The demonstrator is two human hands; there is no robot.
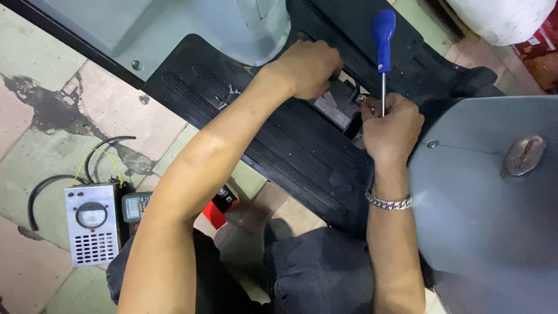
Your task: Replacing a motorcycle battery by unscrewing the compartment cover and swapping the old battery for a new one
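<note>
The right hand point(390, 129) is clenched around the shaft of a blue-handled screwdriver point(383, 40), held upright over an opening in the black scooter footboard point(290, 157). The left hand point(305, 68) is curled, gripping a dark part at that opening's edge. A grey meter box point(92, 224) sits on the tiled floor point(35, 81).

blue-handled screwdriver point(383, 52) – upright, over floorboard opening

Even, soft daylight; faint shadows, mild sheen on grey panel point(488, 192), sharp focus, slight wide-angle distortion at edges.
</note>
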